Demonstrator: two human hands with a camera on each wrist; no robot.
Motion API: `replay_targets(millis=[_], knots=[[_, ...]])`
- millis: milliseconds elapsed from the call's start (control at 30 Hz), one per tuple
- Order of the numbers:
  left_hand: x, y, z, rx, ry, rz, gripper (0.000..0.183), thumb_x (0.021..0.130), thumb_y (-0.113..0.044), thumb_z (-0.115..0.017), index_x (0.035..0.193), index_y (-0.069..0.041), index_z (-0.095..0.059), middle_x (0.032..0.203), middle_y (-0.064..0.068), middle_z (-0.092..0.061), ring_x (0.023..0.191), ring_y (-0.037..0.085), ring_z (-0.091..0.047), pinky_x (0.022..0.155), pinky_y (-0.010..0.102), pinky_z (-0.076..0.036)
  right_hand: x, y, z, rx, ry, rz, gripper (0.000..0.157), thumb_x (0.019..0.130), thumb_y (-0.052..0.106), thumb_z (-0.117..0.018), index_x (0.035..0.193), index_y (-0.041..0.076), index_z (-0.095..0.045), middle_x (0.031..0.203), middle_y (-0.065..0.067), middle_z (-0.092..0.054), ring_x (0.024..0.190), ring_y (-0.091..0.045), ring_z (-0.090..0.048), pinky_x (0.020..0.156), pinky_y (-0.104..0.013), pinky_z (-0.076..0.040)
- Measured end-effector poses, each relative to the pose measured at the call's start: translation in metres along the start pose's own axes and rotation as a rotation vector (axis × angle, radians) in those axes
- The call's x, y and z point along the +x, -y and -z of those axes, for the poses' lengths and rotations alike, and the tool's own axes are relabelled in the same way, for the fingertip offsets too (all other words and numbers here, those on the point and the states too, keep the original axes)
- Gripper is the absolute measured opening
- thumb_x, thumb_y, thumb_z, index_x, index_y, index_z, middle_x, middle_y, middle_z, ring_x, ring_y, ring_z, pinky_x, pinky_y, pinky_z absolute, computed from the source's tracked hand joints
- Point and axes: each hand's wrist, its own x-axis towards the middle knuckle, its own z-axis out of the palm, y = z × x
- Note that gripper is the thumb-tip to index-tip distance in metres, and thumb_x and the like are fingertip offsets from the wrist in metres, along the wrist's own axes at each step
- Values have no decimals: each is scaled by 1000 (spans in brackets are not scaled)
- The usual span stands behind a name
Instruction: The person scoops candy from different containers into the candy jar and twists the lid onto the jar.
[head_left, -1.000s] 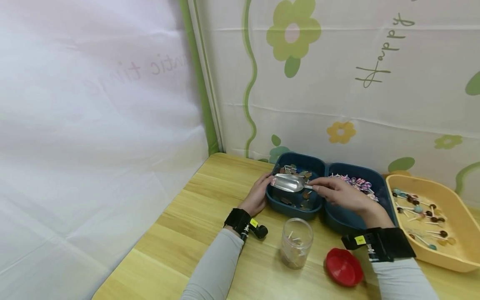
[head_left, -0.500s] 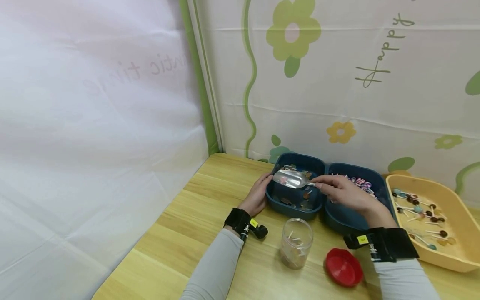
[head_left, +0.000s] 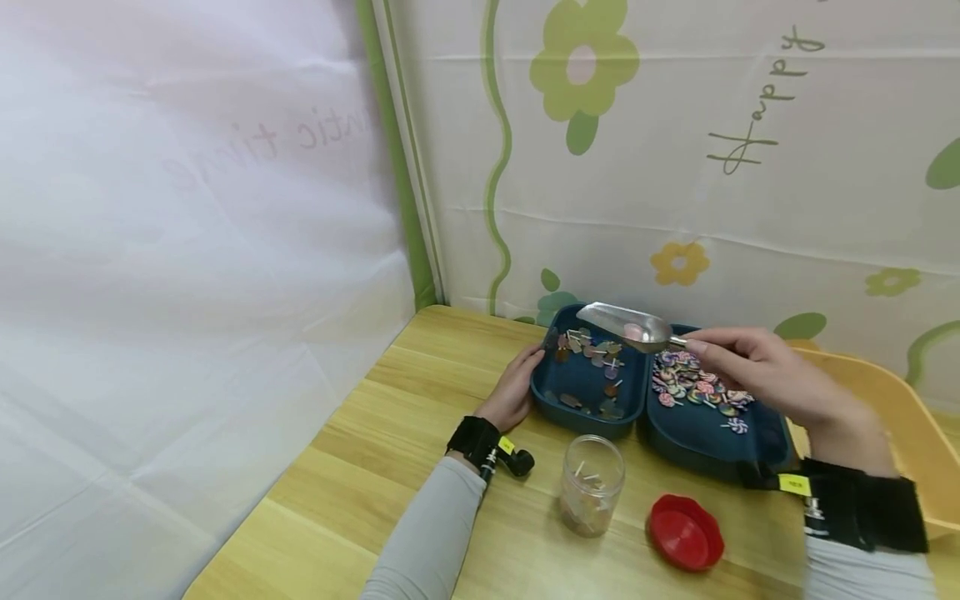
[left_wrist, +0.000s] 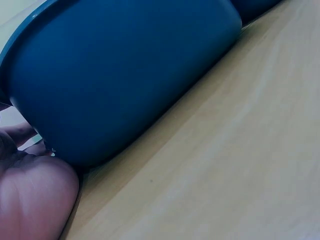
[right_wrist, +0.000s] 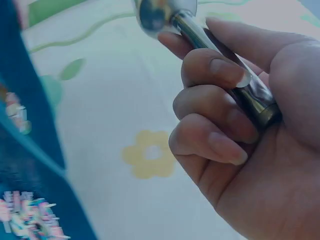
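My right hand (head_left: 772, 371) holds a metal scoop (head_left: 626, 325) by its handle, fingers curled round it in the right wrist view. The scoop is raised over the two blue bins, with something small and pink in its bowl. My left hand (head_left: 513, 392) grips the outer side of the left blue bin (head_left: 588, 421), where several brownish lollipop-shaped pieces (head_left: 600, 354) lie. In the left wrist view the palm's edge (left_wrist: 37, 200) is against the bin's wall. The right blue bin (head_left: 697, 446) holds a heap of colourful swirl lollipop pieces (head_left: 701, 383).
A clear open jar (head_left: 594, 467) with some stick-ended pieces inside stands in front of the left bin. To its right lies a red lid (head_left: 685, 532). A yellow bin (head_left: 911, 417), partly behind my right arm, is at the right. A printed curtain (head_left: 712, 183) hangs behind.
My right hand has lifted the scoop up and to the right, from inside the left bin to above both bins. The left hand stays on the left bin.
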Motion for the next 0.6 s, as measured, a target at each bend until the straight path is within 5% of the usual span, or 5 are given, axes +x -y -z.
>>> replay_targets(millis=[233, 433, 600], knots=[[0, 0, 0, 3, -20, 15, 50, 113, -24, -39, 158, -3, -33, 165, 16, -29, 152, 30, -28, 123, 44, -26, -23, 19, 18, -101, -101, -5, 26, 102, -7, -53, 119, -1, -72, 65, -1, -47, 56, -18, -45, 49, -30, -40], [0, -2, -1, 26, -34, 20, 50, 113, -26, -40, 158, -5, -34, 165, 15, -30, 152, 30, -29, 123, 44, -26, -43, 26, 33, -220, -53, -28, 31, 100, -7, -58, 120, 8, -75, 87, 7, -67, 57, -12, -51, 46, -22, -43], [1, -2, -1, 34, -35, 18, 49, 113, -25, -40, 157, -5, -36, 164, 14, -32, 152, 29, -29, 123, 44, -27, -56, 29, 37, -277, 10, -2, 35, 96, -11, -62, 115, 14, -78, 91, 10, -71, 52, -10, -44, 42, -24, -33]])
